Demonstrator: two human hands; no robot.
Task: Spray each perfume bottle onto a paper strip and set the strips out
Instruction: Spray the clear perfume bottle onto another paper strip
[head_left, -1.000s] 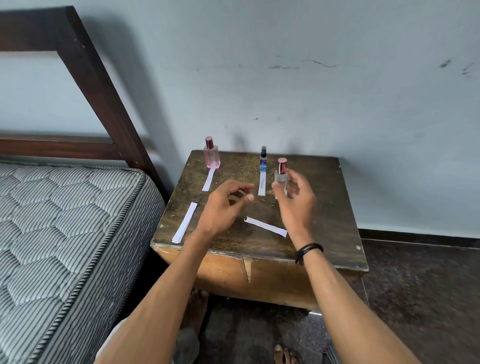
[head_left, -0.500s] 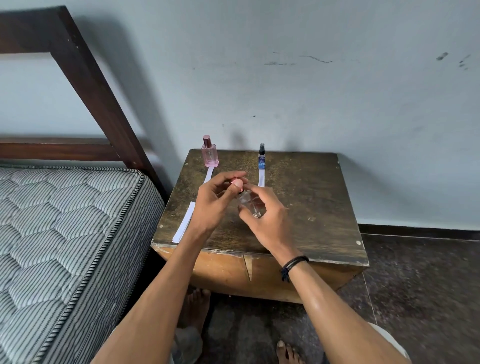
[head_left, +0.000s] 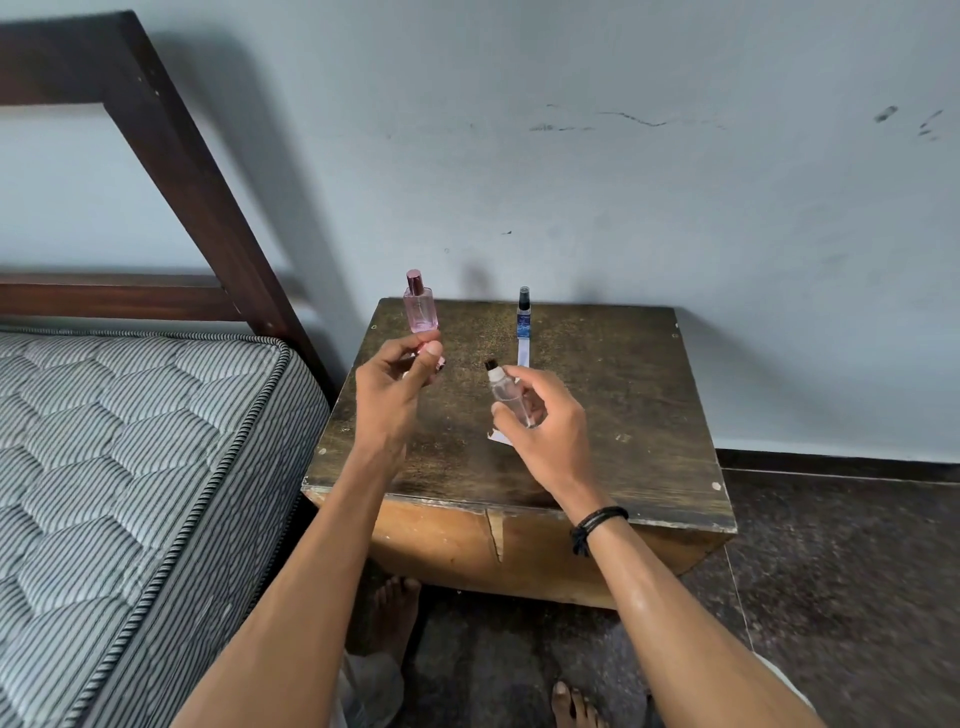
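Note:
My right hand (head_left: 540, 426) grips a clear glass perfume bottle (head_left: 506, 392), tilted, its spray nozzle bare. My left hand (head_left: 397, 389) pinches the bottle's pink cap (head_left: 435, 364) just left of it. Both hands hover over the worn wooden table (head_left: 597, 415). A pink perfume bottle (head_left: 420, 304) stands at the table's back left. A slim blue spray bottle (head_left: 523, 312) stands at the back middle with a white paper strip (head_left: 523, 353) lying in front of it. Another strip's end (head_left: 497, 436) peeks out under my right hand. The other strips are hidden by my left arm.
A mattress (head_left: 130, 467) with a dark wooden bed frame (head_left: 171, 156) sits close on the left of the table. A pale wall (head_left: 623, 182) rises right behind the table. My bare feet (head_left: 395, 613) rest on the dark floor below.
The cap has come off the clear bottle. My left hand has moved left and up with the cap, and my right hand holds the uncapped bottle tilted.

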